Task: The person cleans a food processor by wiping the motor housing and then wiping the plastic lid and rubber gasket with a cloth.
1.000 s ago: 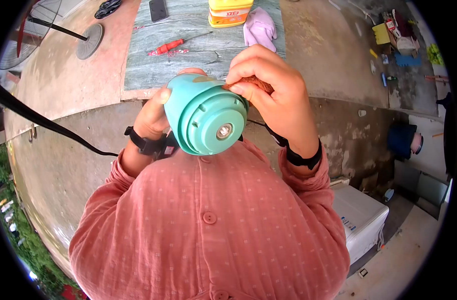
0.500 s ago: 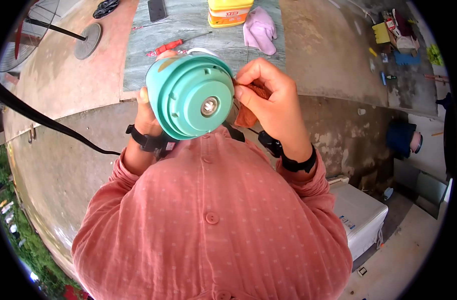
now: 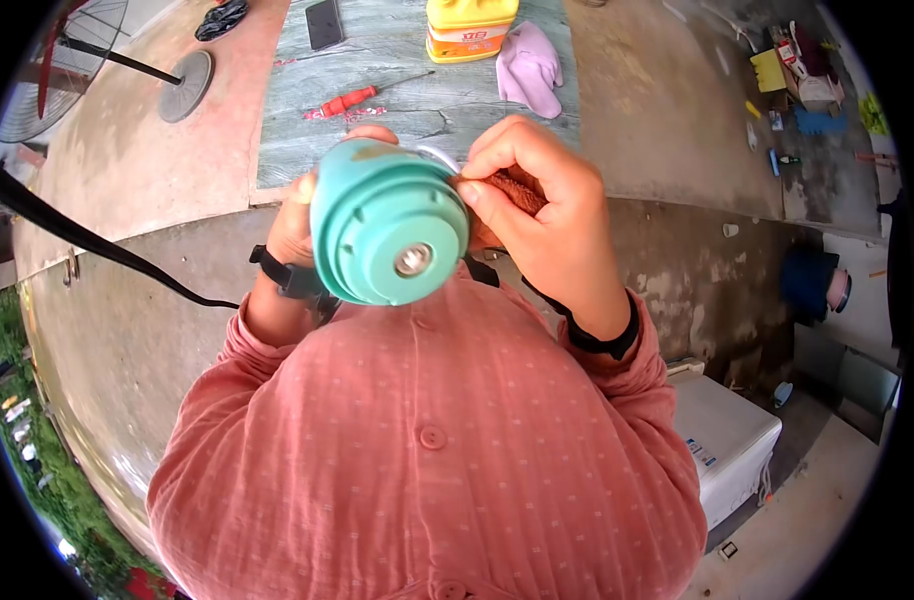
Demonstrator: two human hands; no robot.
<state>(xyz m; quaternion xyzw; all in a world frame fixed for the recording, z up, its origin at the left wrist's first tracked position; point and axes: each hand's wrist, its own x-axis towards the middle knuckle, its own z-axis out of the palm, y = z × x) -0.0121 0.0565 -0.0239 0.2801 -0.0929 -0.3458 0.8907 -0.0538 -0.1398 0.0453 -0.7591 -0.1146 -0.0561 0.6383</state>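
the left hand [image 3: 295, 228], partly hidden, grips the teal container [image 3: 375, 208] between table [image 3: 289, 160] and shirt [image 3: 432, 390]; the right hand [image 3: 552, 195] pinches a half-covered brown cloth [image 3: 518, 193] at the container's edge.

Left hand [image 3: 294, 228] holding teal appliance [image 3: 369, 245]; right hand [image 3: 555, 200] pinching brown cloth [image 3: 518, 192].

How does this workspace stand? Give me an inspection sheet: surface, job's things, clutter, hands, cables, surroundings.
Surface: grey wood-patterned tabletop, partly covered.
Job's things: round teal plastic appliance, held tilted, stepped end facing the camera; crumpled reddish-brown cloth.
Clutter: red-handled metal screwdriver, black rectangular phone, yellow plastic jug, lilac fabric cloth.
Hands: left hand grips the appliance; right hand pinches the reddish-brown cloth near its rim.
Cables: black cord-like strip at left.
Surroundings: concrete floor, white boxy appliance, round-based fan.
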